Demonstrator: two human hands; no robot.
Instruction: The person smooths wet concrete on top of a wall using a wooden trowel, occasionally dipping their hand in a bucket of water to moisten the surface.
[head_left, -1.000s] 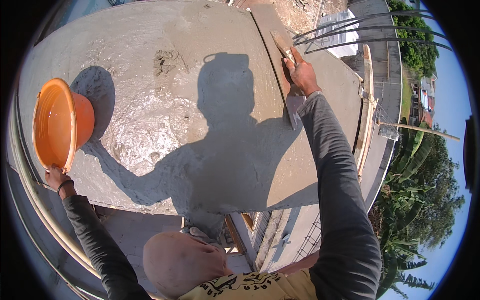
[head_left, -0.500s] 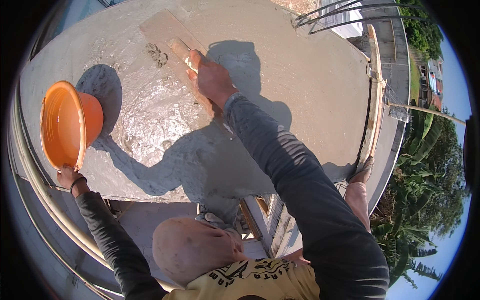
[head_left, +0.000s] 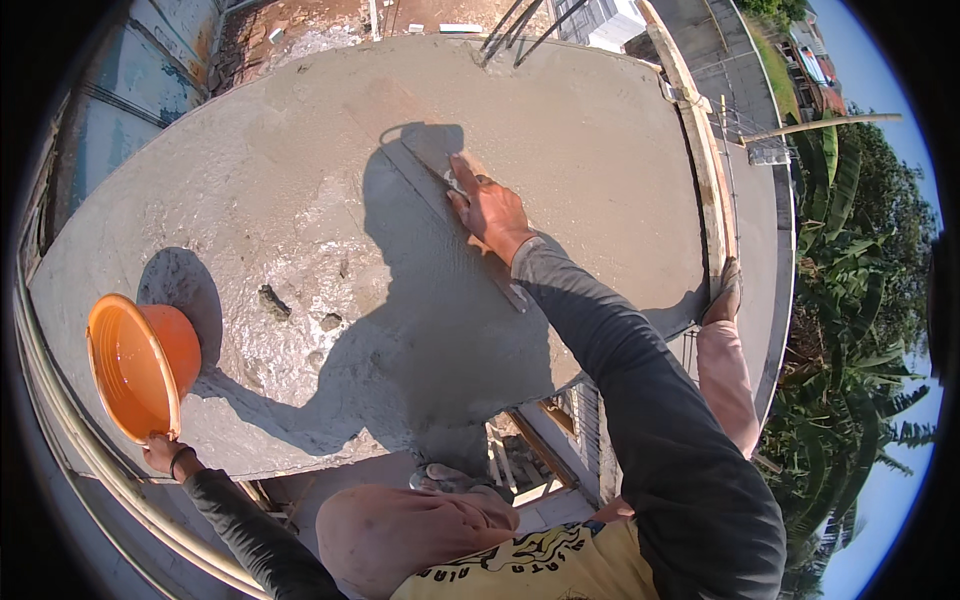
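Observation:
My left hand [head_left: 165,455] is closed on the near rim of an orange plastic bucket [head_left: 185,350], tipped with its mouth toward me at the left edge of the wet concrete slab [head_left: 590,190]. Some liquid seems to glint inside it. Further right, my right hand [head_left: 492,215] grips the handle of a long, flat float [head_left: 430,180]. The float lies slantwise on the smooth grey surface, its far part in my shadow. Between bucket and float the concrete is wetter and rough, with a dark lump [head_left: 273,302] on it.
A wooden board [head_left: 695,150] edges the slab at right; my foot [head_left: 724,292] rests against it. Steel bars [head_left: 515,35] stick up at the far edge. Pale poles [head_left: 95,430] run along the left. Below the near edge is a drop with timber framing [head_left: 545,440].
The float has slid rightward under my right hand, across the concrete. My left hand keeps hold of the bucket. The whole view has shifted, showing more ground beyond the slab.

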